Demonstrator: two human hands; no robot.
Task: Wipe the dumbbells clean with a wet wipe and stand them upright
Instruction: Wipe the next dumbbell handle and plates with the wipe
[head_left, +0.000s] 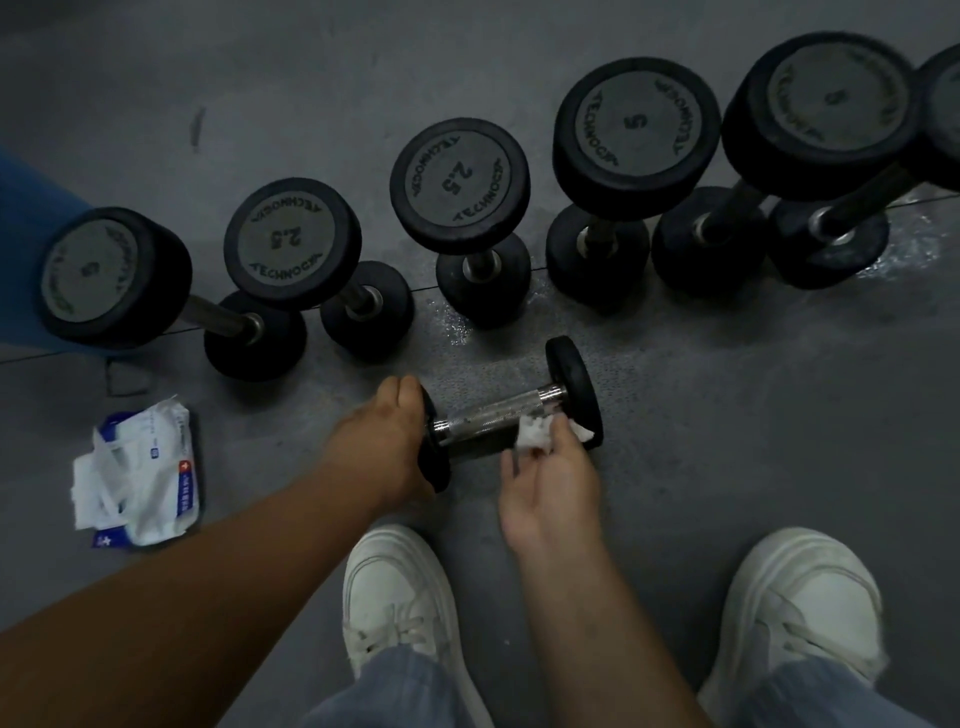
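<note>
- Progress looks well advanced: a row of upright dumbbells (460, 179) runs across the upper half of the frame, six in view, the last cut off by the right edge. Whether each has been wiped cannot be told, though the floor (727, 415) glistens wet beside some of them.
- One small dumbbell (498, 418) lies on its side at the centre of the frame, just below the row, so at least this one is left to finish wiping and to stand up.
- Left hand (382, 441) curls over the weight at the left end of the lying dumbbell and grips it, apparently to steady it.
- Right hand (550, 483) is turned palm up, its fingers closed on a crumpled wet wipe (535, 434), which they press against the metal handle, close to the right-hand weight.
- Pack of wipes (140, 478) lies open on the floor at the lower left, well apart from both hands.
- White shoes (400, 597) stand at the bottom edge, near the work.
</note>
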